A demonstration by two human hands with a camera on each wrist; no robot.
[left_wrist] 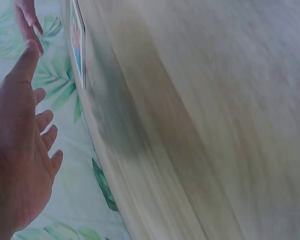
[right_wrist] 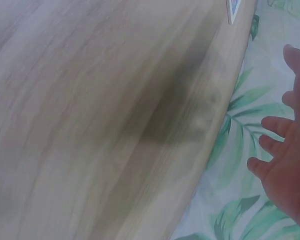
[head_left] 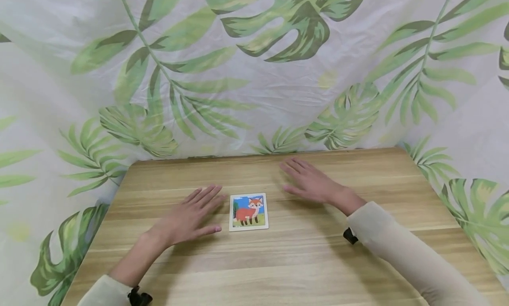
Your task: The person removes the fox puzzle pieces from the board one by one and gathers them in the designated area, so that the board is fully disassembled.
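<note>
A square picture puzzle [head_left: 249, 212] of a red fox on grass under a blue sky, with a pale border, lies flat on the wooden table. Just left of it is my left hand [head_left: 187, 219], palm down with fingers extended and holding nothing. My right hand [head_left: 312, 182] is farther back on the right, its fingers also extended and nothing in its grasp. In the left wrist view, the left hand [left_wrist: 22, 135] appears raised above the table, and the puzzle [left_wrist: 78, 45] shows edge-on. The right wrist view has the right hand [right_wrist: 290, 145] likewise above the surface, with only a corner of the puzzle [right_wrist: 232, 9].
The wooden table [head_left: 254, 270] has rounded far corners. Behind it and at both sides hangs a pale cloth [head_left: 278, 93] printed with green leaves, close to the table's back edge. Dark wrist straps [head_left: 139, 297] show at the sleeves.
</note>
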